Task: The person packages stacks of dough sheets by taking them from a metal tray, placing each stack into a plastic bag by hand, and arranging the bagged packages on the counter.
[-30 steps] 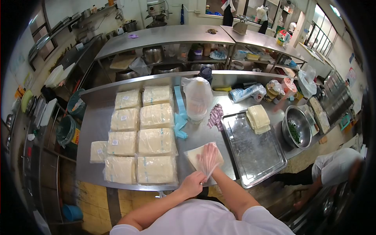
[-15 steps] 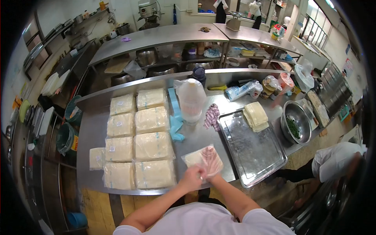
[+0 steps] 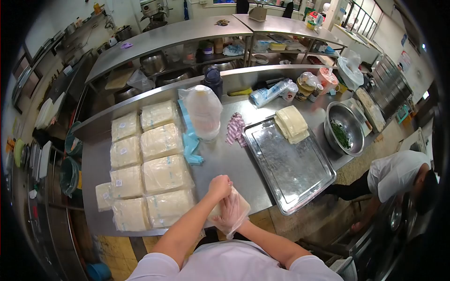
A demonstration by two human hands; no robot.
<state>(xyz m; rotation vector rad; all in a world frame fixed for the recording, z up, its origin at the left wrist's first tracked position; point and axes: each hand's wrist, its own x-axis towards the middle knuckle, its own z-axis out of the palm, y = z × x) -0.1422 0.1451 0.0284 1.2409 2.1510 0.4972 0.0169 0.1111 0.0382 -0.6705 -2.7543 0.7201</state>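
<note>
My left hand [image 3: 220, 187] is closed in a fist at the far edge of a clear plastic bag [image 3: 238, 225], seemingly gripping its plastic. Inside the bag lies my right hand [image 3: 230, 210], fingers stretched out and seen through the film. A pale flat stack [image 3: 243, 202] shows beside and partly behind the right hand; how the hand meets it is hard to make out. To the left, several packs of pale square sheets [image 3: 162, 173] in clear wrapping lie in two columns on the steel table [image 3: 213, 161].
A metal tray [image 3: 293, 166] with pale sheets [image 3: 291, 123] at its far end lies to the right. Beyond it sits a steel bowl [image 3: 344, 129] of chopped greens. A bagged bottle [image 3: 201, 112] and striped cloth [image 3: 236, 129] stand centrally. A person [image 3: 398, 175] bends at far right.
The view has shifted, so the table sits further left. My left hand has moved from the bag's near end by the right wrist to its far edge. The bag now turns toward me.
</note>
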